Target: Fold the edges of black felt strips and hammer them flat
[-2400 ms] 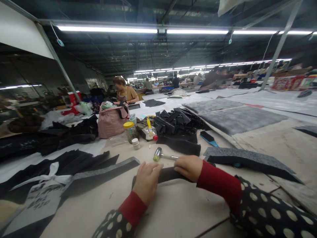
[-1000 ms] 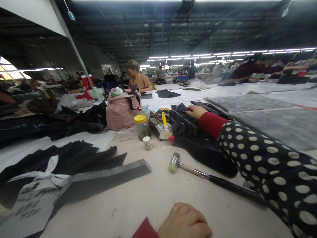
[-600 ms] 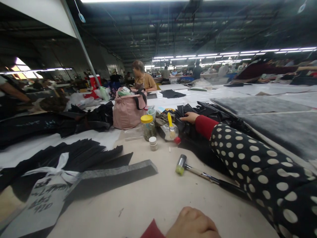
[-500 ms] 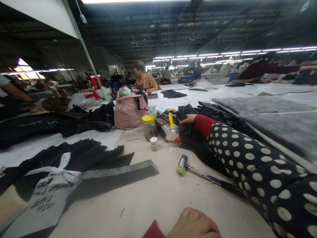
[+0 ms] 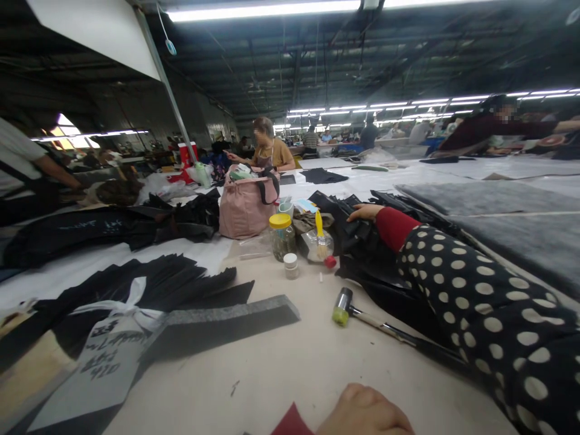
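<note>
My right hand [image 5: 366,212], in a red cuff and a black sleeve with pale dots, reaches across to a heap of black leather-like pieces [image 5: 360,238]. Its fingers are stretched out over the pieces and touch them; no grip shows. At the bottom edge, my left hand [image 5: 365,412] shows its back with the fingers curled; the frame cuts it off, so anything inside is hidden. Between the two hands lies a mallet [image 5: 343,307] with a metal and yellow-green head, its handle running under my right sleeve.
A yellow-handled brush [image 5: 319,225], a yellow-lidded jar [image 5: 281,237], a small white-capped jar [image 5: 290,266] and a pink bag [image 5: 244,208] stand beyond. Tied black pieces [image 5: 181,275] with a handwritten tag [image 5: 109,356] lie at left. Grey sheets [image 5: 521,232] lie at right. Other people work around.
The view has shifted slightly, moving everything rightward. My right hand has moved a little further right along the heap, and the black pieces by its fingers have shifted. My left hand stays put.
</note>
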The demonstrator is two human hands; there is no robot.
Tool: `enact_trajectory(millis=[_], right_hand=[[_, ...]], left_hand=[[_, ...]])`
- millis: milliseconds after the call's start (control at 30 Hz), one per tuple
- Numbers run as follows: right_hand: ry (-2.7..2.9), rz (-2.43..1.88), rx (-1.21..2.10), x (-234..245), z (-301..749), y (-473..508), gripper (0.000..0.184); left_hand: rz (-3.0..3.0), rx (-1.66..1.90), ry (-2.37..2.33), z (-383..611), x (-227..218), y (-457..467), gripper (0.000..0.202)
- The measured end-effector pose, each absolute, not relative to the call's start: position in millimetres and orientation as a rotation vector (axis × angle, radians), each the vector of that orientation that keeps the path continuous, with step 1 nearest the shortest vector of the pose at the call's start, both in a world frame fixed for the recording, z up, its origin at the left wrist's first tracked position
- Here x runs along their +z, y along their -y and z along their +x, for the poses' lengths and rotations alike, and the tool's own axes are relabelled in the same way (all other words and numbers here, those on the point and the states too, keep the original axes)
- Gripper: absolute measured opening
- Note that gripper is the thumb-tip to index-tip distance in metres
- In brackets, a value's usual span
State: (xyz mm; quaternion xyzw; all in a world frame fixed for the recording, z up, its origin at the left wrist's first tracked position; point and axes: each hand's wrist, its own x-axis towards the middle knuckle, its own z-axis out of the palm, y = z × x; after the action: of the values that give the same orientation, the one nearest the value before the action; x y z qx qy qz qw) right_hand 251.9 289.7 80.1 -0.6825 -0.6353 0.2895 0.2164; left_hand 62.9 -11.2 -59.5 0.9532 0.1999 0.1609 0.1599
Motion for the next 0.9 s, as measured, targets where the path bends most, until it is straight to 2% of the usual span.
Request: enact_trajectory(millis=[200,333,533,667,733,800,900], right_hand=[[1.73,-1.622,0.971,144,281,-220,0.046],[1.719,-1.419,1.216,161,273,-154,0.044],[1.78,-1.335,1.572,122,223,-74,0.07],[2.117,-1.062,1.878,74,181,-57,0.076],[2.319,-1.149,1.813,57,167,-59,0.078],[2.456,-1.322,1.505,49,164,-60,0.076],[2.475,-1.351,1.075,53,172,-55,0.061]], left_hand=[[2.701,0.51,-0.576,60,-38,20,0.014],[2.694,0.517,-0.658,58,-19,32,0.021],[2.945,0.479,-0.615,61,-14,42,0.019],[3.15,0.361,-0.37,66,-6,62,0.019],[3.191,0.358,-0.241,67,-3,77,0.02],[3.19,0.405,-0.137,66,-1,91,0.022],[3.164,0.474,-0.067,59,0,106,0.025]])
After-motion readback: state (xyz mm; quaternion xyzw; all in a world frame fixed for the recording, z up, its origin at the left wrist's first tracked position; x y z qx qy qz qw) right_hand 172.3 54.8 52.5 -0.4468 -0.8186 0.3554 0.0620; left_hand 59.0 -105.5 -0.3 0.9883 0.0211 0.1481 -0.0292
